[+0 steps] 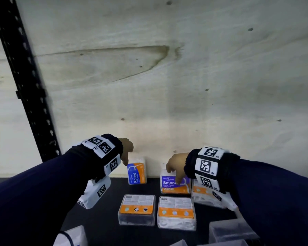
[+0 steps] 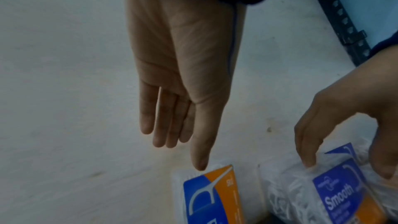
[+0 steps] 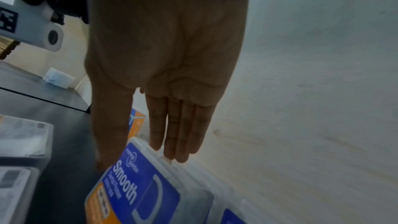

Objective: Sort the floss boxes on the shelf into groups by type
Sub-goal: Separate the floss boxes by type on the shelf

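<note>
Two floss boxes stand upright against the back panel on the black shelf [image 1: 107, 206]: a blue-and-orange "Round" box [image 1: 137, 173] [image 2: 212, 197] and a purple-and-orange "Smooth" box [image 1: 174, 185] [image 3: 148, 188]. My left hand [image 1: 127, 157] [image 2: 183, 152] hangs just above the Round box with straight fingers, its thumb tip at the box's top corner. My right hand [image 1: 173, 175] [image 3: 137, 161] pinches the Smooth box [image 2: 340, 193] at its top, thumb on the front label, fingers over the back edge. Another purple-labelled box [image 3: 232, 217] stands right behind it.
Two boxes lie flat, back labels up, in front [image 1: 137, 209] [image 1: 176, 212]. One more box [image 1: 203, 194] sits under my right wrist. Clear boxes are at the near edge [image 1: 229, 233] [image 1: 73, 237]. A black perforated post [image 1: 25, 82] rises at left; a pale wooden panel [image 1: 167, 86] closes the back.
</note>
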A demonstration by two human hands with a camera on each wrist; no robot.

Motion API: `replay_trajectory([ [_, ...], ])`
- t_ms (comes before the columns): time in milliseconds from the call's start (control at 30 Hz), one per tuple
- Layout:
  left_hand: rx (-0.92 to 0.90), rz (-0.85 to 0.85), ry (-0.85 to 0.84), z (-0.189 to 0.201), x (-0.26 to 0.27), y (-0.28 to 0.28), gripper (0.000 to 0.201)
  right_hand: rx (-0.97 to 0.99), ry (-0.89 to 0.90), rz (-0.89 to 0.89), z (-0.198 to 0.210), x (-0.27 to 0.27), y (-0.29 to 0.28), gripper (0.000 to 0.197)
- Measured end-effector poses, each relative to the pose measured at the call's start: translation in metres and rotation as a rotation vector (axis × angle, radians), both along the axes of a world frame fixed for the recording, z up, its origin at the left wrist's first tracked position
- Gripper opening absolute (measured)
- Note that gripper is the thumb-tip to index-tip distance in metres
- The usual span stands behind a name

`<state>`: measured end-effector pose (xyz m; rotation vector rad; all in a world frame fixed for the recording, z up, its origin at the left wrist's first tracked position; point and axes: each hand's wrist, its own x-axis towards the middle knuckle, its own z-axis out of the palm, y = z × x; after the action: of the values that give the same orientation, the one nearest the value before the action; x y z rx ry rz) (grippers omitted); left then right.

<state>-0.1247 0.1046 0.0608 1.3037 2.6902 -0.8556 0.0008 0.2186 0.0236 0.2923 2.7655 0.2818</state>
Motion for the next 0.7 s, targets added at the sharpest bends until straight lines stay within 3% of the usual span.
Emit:
replay_trajectory([
  [233,-0.032,-0.068,-0.009,-0.021,-0.007,0.012,0.068,-0.004,0.014,0.023,-0.010,-0.009,0.004,0.066],
  [400,-0.166,-0.100,0.014,-0.021,-0.005,0.017,0.056,-0.020,0.026,0.005,-0.014,-0.009,0.006,0.065],
  [700,-0.003,-0.093,-0.037,-0.020,0.000,0.004,0.058,0.027,0.027,0.043,-0.015,0.000,0.002,0.058],
])
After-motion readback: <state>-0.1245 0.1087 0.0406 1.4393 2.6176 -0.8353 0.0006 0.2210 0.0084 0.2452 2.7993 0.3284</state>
